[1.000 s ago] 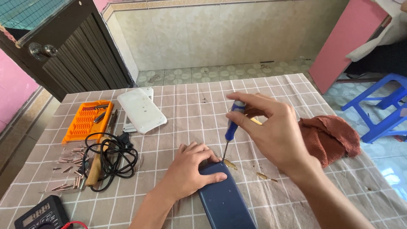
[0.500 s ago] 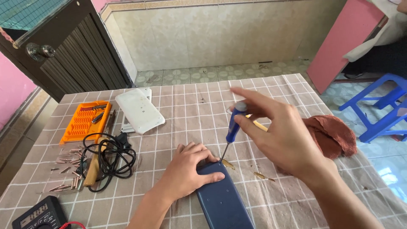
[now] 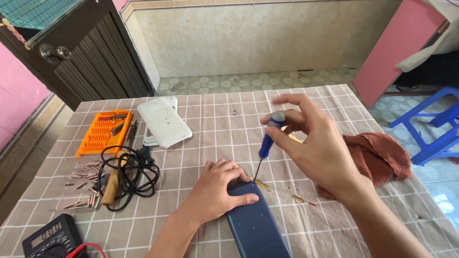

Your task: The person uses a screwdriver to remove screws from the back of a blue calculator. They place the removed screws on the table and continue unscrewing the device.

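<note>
Head view
Blue case (image 3: 256, 224): dark blue, flat, smooth, long; lies at the tabletop's near edge.
Left hand (image 3: 215, 196): fingers spread flat, pressing the case's far end.
Right hand (image 3: 315, 143): fingertips pinch a blue screwdriver (image 3: 266, 143), tip at the case's far corner.

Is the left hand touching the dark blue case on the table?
Touching. The head view shows the left hand pressed flat on the top end of the dark blue case, fingers draped over its edge.
</note>
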